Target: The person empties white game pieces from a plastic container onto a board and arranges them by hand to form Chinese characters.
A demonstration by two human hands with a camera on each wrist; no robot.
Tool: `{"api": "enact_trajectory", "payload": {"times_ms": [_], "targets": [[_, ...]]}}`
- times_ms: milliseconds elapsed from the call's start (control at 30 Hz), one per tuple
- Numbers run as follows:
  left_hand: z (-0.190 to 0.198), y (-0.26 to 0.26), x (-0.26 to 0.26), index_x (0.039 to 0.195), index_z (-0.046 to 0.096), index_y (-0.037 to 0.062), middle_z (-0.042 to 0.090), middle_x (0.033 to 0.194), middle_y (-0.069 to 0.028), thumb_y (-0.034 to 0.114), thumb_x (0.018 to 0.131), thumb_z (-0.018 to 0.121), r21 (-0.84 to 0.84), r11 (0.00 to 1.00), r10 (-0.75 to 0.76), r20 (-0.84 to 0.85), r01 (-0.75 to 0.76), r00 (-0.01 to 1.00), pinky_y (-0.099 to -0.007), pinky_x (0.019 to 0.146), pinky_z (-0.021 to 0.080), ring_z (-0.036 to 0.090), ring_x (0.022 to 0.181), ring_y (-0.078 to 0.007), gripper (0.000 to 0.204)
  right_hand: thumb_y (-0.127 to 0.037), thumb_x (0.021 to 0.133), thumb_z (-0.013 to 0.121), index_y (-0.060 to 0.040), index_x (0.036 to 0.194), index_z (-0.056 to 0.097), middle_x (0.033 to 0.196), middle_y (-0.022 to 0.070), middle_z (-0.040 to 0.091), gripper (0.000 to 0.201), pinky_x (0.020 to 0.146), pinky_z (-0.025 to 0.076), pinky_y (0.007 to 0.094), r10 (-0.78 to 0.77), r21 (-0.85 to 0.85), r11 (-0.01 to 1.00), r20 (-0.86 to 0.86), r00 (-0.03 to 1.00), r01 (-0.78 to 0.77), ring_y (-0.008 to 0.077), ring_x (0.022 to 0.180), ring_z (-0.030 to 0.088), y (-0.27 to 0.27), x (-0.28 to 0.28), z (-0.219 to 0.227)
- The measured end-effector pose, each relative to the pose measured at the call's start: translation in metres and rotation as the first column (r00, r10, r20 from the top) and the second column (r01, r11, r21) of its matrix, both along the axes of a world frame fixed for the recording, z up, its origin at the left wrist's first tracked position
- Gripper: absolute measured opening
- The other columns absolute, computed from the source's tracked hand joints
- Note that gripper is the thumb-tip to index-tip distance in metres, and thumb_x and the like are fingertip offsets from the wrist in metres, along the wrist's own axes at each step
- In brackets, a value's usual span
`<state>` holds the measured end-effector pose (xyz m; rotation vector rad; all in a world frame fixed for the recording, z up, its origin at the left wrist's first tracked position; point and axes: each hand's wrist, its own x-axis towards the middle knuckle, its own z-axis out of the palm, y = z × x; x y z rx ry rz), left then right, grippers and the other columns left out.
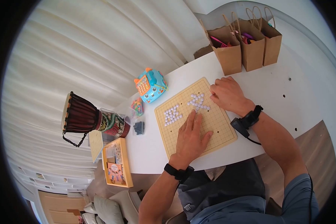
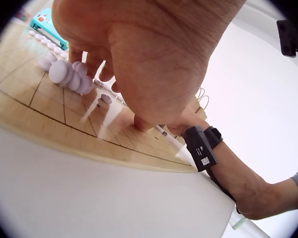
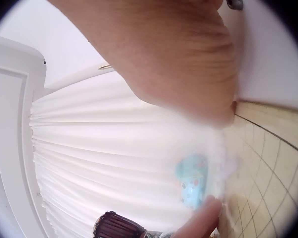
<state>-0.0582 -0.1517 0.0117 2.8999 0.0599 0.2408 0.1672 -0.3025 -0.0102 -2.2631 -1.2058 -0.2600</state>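
Note:
A wooden go board (image 1: 224, 128) lies on the white table, with white round go stones on it in two groups. The left group (image 1: 172, 115) sits in loose rows; the other group (image 1: 200, 99) lies nearer the far right edge. My left hand (image 1: 192, 136) is over the middle of the board, fingers extended, fingertips right at the lower stones of the right group. In the left wrist view, several stones (image 2: 58, 72) show close by its fingers. My right hand (image 1: 229, 93) rests at the board's right edge with fingers curled; what is inside them is hidden.
A blue toy telephone (image 1: 150, 86) stands beyond the board, near small tubs of colourful pieces (image 1: 137, 106) and dark pieces (image 1: 139, 128). At the left are a drum (image 1: 84, 114) and a wooden box (image 1: 128, 168). Paper bags (image 1: 227, 59) stand at the back right.

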Motion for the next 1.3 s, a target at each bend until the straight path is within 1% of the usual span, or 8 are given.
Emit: {"api": "enact_trajectory", "payload": {"times_ms": [200,267,500,567,1067,1133,1267,1300], "targets": [[-0.001,0.000,0.000,0.164,0.052,-0.0076,0.048,0.173,-0.0353,0.038,0.107,0.080,0.006,1.000,-0.002,0.012,0.002,1.000,-0.0570,0.122,0.051,0.059,0.150,-0.0526,0.079,-0.022,0.096,0.080,-0.0084,0.095,0.080,0.098,0.0087,0.076,0.014,0.104,0.053,0.0461,0.013,0.022,1.000,0.006,1.000,-0.013,0.0289,0.104,0.074,0.000,-0.001,-0.001],[-0.001,0.000,0.000,0.164,0.052,-0.0083,0.049,0.173,-0.0355,0.038,0.107,0.080,0.006,1.000,0.001,0.012,-0.001,1.000,-0.0566,0.122,0.051,0.059,0.150,-0.0526,0.079,-0.020,0.097,0.082,-0.0095,0.093,0.076,0.095,0.0071,0.072,0.012,0.099,0.052,0.0454,0.025,0.063,0.998,0.023,0.999,-0.027,0.0297,0.098,0.070,0.002,0.000,-0.006],[-0.002,0.000,0.000,0.163,0.052,-0.0095,0.049,0.172,-0.0358,0.037,0.106,0.081,0.009,1.000,-0.013,0.035,0.012,0.999,-0.0564,0.122,0.052,0.060,0.148,-0.0529,0.079,-0.018,0.098,0.077,-0.0086,0.093,0.079,0.097,0.0084,0.074,0.010,0.100,0.053,0.0463,0.031,0.064,0.997,0.031,0.999,-0.033,0.0287,0.101,0.072,0.005,-0.001,-0.007],[-0.002,0.000,0.000,0.163,0.052,-0.0096,0.050,0.172,-0.0358,0.037,0.106,0.081,0.012,1.000,-0.015,0.036,0.014,0.999,-0.0564,0.121,0.052,0.061,0.148,-0.0530,0.079,-0.017,0.099,0.076,-0.0087,0.094,0.080,0.099,0.0078,0.073,0.010,0.101,0.053,0.0461,0.031,0.108,0.994,0.047,0.998,-0.036,0.0282,0.102,0.072,0.007,-0.001,-0.010],[-0.003,-0.001,-0.001,0.164,0.052,-0.0084,0.049,0.172,-0.0349,0.036,0.105,0.082,0.012,1.000,-0.016,0.057,0.016,0.998,-0.0566,0.120,0.052,0.062,0.146,-0.0524,0.079,-0.018,0.101,0.076,-0.0100,0.096,0.080,0.099,0.0067,0.072,0.010,0.101,0.053,0.0453,0.007,0.113,0.994,0.044,0.999,-0.012,0.0276,0.102,0.071,0.018,0.002,-0.015],[-0.003,-0.001,-0.001,0.162,0.054,-0.0076,0.049,0.173,-0.0344,0.039,0.105,0.081,-0.029,1.000,0.008,0.023,-0.007,1.000,-0.0580,0.124,0.049,0.057,0.153,-0.0519,0.078,-0.017,0.101,0.075,-0.0100,0.096,0.080,0.098,0.0067,0.072,0.010,0.102,0.053,0.0454,0.011,0.124,0.992,0.051,0.999,-0.017,0.0276,0.101,0.071,0.019,0.001,-0.016],[-0.002,-0.001,0.000,0.163,0.054,-0.0076,0.049,0.173,-0.0344,0.039,0.106,0.081,-0.039,0.999,0.008,0.020,-0.008,1.000,-0.0579,0.124,0.049,0.057,0.153,-0.0517,0.078,-0.017,0.102,0.074,-0.0101,0.095,0.079,0.098,0.0067,0.071,0.011,0.101,0.052,0.0458,0.020,0.157,0.987,0.061,0.998,-0.029,0.0277,0.101,0.071,0.021,0.001,-0.016],[-0.002,-0.001,0.000,0.163,0.053,-0.0081,0.049,0.172,-0.0348,0.037,0.105,0.081,-0.014,1.000,-0.002,0.034,0.002,0.999,-0.0572,0.122,0.051,0.059,0.150,-0.0519,0.079,-0.017,0.102,0.074,-0.0101,0.095,0.079,0.098,0.0067,0.071,0.011,0.101,0.052,0.0458,0.020,0.157,0.987,0.060,0.998,-0.029,0.0277,0.101,0.071,0.021,0.001,-0.016]]}}
